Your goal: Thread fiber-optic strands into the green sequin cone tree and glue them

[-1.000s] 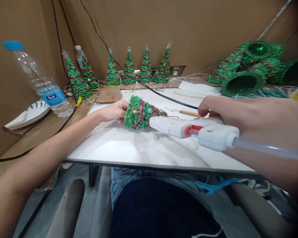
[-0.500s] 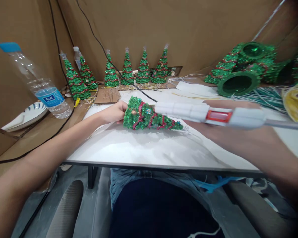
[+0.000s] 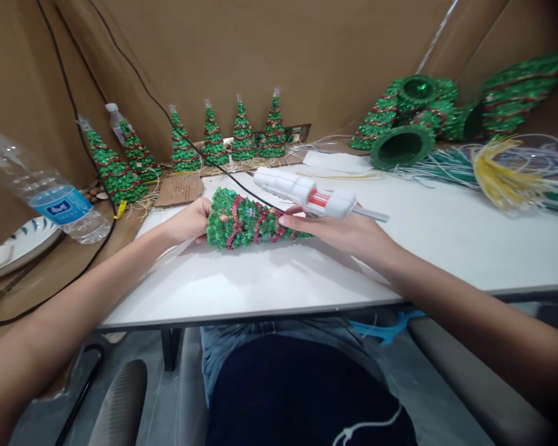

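A small glittery green Christmas tree (image 3: pixel 246 222) with red garland lies on its side above the white table, its tip toward the right. My left hand (image 3: pixel 194 220) is closed on the tree's base, its fingertips partly hidden. My right hand (image 3: pixel 339 230) is closed around a white glue gun (image 3: pixel 286 186) with a red window, nozzle pointing left. The gun's handle is hidden by the hand. My right thumb reaches to the tree's upper part and covers its tip. A black cord (image 3: pixel 204 158) runs down across the tree to the right hand.
Several finished trees (image 3: pixel 242 133) stand along the cardboard wall. More trees (image 3: pixel 402 148) lie piled at the back right, beside bundled yellow and white wires (image 3: pixel 502 176). A water bottle (image 3: pixel 65 207) and a plate (image 3: pixel 21 241) are at the left. White paper (image 3: pixel 337 162) lies behind.
The glue gun has moved lower and away from the camera, with my right hand now against the tree. My left hand keeps its hold on the base. The view has shifted right.
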Motion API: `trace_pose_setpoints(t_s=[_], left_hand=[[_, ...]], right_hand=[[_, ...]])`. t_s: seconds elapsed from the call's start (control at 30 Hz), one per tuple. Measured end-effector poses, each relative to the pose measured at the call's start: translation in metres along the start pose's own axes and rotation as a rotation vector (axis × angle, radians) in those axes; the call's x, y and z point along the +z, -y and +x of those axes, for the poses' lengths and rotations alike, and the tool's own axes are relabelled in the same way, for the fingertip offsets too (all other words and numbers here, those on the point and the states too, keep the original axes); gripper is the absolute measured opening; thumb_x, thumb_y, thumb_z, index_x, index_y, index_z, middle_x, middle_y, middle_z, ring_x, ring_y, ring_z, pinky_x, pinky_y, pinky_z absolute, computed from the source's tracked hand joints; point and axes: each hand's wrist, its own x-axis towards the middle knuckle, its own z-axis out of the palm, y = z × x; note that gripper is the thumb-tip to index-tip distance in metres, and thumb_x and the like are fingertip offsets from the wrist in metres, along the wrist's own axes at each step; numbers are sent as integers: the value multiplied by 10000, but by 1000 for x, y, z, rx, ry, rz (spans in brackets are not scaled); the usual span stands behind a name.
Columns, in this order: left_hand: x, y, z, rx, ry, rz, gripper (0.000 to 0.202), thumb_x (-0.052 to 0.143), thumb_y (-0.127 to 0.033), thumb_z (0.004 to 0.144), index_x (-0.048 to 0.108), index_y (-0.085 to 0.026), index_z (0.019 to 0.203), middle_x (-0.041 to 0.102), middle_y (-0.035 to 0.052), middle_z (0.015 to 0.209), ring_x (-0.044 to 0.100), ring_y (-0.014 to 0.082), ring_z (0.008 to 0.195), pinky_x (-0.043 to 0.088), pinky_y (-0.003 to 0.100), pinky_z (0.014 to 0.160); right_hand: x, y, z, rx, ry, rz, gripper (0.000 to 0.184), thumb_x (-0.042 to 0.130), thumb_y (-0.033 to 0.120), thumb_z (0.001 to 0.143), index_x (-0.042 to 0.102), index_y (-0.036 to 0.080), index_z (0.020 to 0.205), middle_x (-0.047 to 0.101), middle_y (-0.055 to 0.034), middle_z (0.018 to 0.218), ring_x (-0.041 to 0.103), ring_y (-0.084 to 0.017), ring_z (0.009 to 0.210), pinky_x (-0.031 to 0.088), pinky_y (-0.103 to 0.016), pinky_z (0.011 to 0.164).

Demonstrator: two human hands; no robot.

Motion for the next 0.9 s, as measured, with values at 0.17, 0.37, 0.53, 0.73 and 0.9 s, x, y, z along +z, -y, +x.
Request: trace_pose_setpoints(t_s=[0.17,0.37,0.53,0.73,0.9], left_hand=[[2,1,0,-3,-28,-22,359,820,-302,505,509,-131,454,452,-59,351,326,23,279,252,133,245],[2,3,0,13,-44,-51,374,834,-293,491,489,-148,485,454,-70,352,332,28,271,249,136,238],[2,6,-1,36,-33,-76,387,840,-334,493,500,-148,496,426,-74,356,323,26,280,256,134,246],[3,7,-1,51,-15,-41,415,813,-427,532,542,-128,436,458,-36,362,333,28,280,270,135,247],[5,4,-3,64,-25,-37,442,792,-431,566,500,-142,402,429,-42,347,331,36,282,271,144,247]], right_hand=[[-2,4,3,48,78,49,352,701,546,678,692,218,805,718,-39,823,666,-265,808,513,-371,684],[0,-1,9,50,62,23,393,715,582,648,706,223,806,719,-38,806,668,-277,810,503,-382,678],[0,-5,12,5,96,43,399,693,603,664,702,231,808,715,-30,831,657,-265,822,499,-379,700],[1,-6,13,-76,88,84,396,689,584,683,668,203,787,698,-28,766,636,-237,751,484,-354,650],[-2,2,11,-79,111,23,345,665,567,713,682,230,784,692,-13,749,631,-230,738,455,-343,638]])
